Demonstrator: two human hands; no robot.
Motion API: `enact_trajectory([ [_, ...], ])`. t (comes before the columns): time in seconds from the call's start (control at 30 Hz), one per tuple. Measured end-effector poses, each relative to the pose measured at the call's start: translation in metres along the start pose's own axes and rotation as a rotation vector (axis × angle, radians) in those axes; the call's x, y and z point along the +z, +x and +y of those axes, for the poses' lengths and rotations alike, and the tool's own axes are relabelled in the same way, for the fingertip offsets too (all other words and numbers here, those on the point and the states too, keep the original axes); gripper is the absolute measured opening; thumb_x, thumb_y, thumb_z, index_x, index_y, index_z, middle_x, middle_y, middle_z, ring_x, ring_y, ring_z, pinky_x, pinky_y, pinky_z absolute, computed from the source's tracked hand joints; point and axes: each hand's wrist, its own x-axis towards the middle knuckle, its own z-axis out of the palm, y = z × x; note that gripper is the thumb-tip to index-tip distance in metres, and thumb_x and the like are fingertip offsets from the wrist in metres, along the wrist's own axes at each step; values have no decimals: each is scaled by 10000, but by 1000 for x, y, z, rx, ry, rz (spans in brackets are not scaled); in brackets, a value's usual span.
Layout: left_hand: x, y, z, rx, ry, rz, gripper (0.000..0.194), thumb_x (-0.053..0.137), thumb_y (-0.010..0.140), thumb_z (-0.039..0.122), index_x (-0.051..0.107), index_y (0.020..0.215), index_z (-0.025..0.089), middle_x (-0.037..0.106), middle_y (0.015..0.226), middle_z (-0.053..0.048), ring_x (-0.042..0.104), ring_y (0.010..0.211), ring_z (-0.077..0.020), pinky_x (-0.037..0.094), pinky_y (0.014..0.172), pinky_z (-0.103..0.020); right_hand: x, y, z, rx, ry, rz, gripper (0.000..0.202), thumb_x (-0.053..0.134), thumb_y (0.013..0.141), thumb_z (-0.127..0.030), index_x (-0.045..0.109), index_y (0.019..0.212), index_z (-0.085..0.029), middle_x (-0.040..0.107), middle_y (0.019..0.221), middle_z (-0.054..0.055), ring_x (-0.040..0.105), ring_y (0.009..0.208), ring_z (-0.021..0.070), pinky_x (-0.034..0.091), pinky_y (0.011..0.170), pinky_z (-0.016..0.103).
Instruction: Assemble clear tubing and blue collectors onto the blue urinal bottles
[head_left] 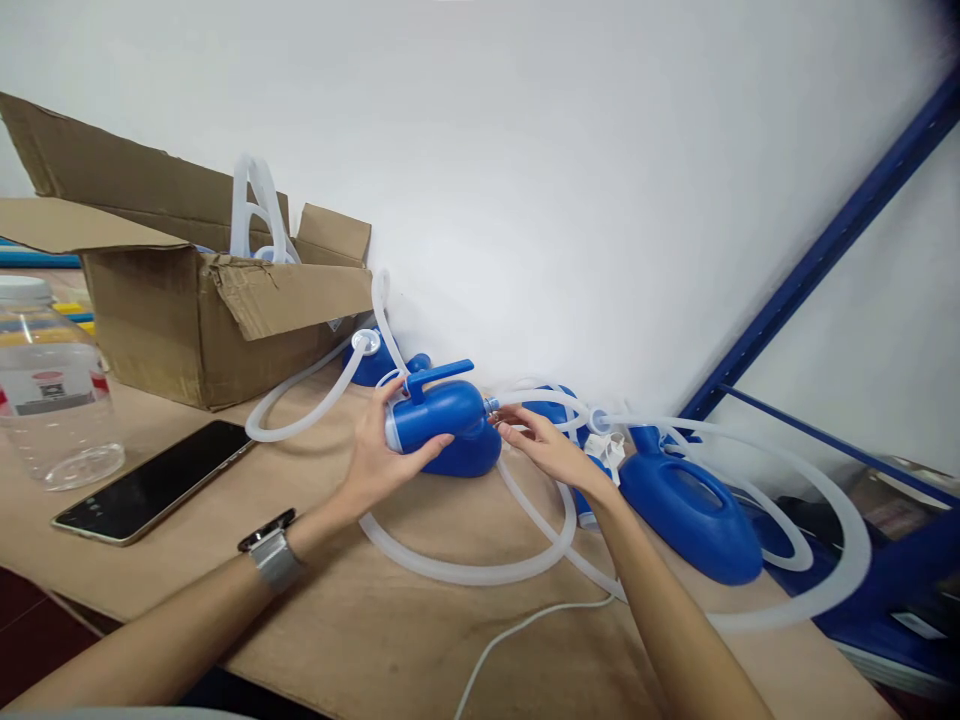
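My left hand (382, 440) is wrapped round a blue urinal cup (446, 408), which lies sideways with its flat handle on top and its white-rimmed end to the left. At the cup's narrow right end, the fingers of my right hand (547, 445) are pinched around the end of a translucent hose (544, 398). The fingertips partly hide the joint, so I cannot tell whether hose and nozzle are fully joined. Just behind and below the cup sits a blue bottle (472, 455). Another blue urinal bottle (686, 515) with a side handle lies to the right of my right forearm.
An open cardboard box (150, 320) holding more hoses stands at the left. Before it lie a phone (154, 480) and a clear jar (60, 420). Hose loops and a thin white cable (517, 630) cross the table. A blue metal frame (832, 240) rises at right.
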Motion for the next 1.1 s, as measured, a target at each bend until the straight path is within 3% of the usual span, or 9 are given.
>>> enact_trajectory([
  [0.1,-20,26,3,51,0,55,811,870,683,603,553,1329,230,655,1211,-81,668,1077,-254,568,995,-437,-17,-5,15,49,-184,-12,467,587,975,-523,687,1277,-182,684,1293,124,654,1163,263,519,1000,410],
  [0.23,-56,48,11,-23,-6,263,814,886,680,581,547,1346,260,632,1247,-72,634,1133,-265,531,1047,-462,-29,-6,49,336,-248,-186,355,590,972,-434,745,1141,-164,755,1115,114,717,1000,262,558,919,384],
  [0.33,-83,42,16,-46,-22,296,839,890,644,626,563,1332,273,647,1207,-48,635,1085,-242,550,981,-425,-20,3,75,423,-316,-99,264,639,932,-304,731,1123,-147,745,1174,140,699,1086,284,519,1000,389],
  [0.47,-105,16,18,-3,1,96,688,878,697,544,600,1270,284,660,1172,-20,657,975,-193,572,807,-316,-3,22,94,507,-380,65,489,537,1009,-399,546,1390,-94,715,1156,180,714,969,263,551,876,375],
  [0.57,-109,-2,15,81,-11,-60,464,843,775,403,614,1159,279,652,1178,-23,657,1068,-217,576,915,-356,3,33,99,527,-462,156,676,703,899,-444,493,1453,-118,596,1357,230,605,1237,355,489,999,445],
  [0.67,-109,-13,7,85,17,-13,382,826,799,367,593,1088,276,634,1166,-31,649,1078,-234,559,974,-412,7,35,104,542,-514,194,668,783,822,-410,568,1394,-140,493,1467,256,434,1395,454,390,1084,539],
  [0.77,-112,-19,-1,27,49,59,384,815,803,396,569,1072,272,632,1150,-41,651,1052,-245,567,957,-433,7,32,109,545,-452,155,438,707,890,-430,673,1209,-131,652,1265,204,595,1220,373,451,1011,458],
  [0.93,-116,-29,-8,90,121,-176,426,788,820,353,567,1177,279,622,1208,-55,652,1136,-258,565,988,-417,-28,21,104,575,-363,247,407,712,866,-445,664,1082,-104,711,879,107,681,851,247,507,801,328],
  [1.1,-103,-42,-8,248,284,-588,415,625,882,212,572,1282,311,565,1345,-61,642,1210,-214,575,994,-322,-71,10,60,526,-389,599,700,624,898,-598,438,1370,-116,681,1054,151,665,898,271,504,812,378],
])
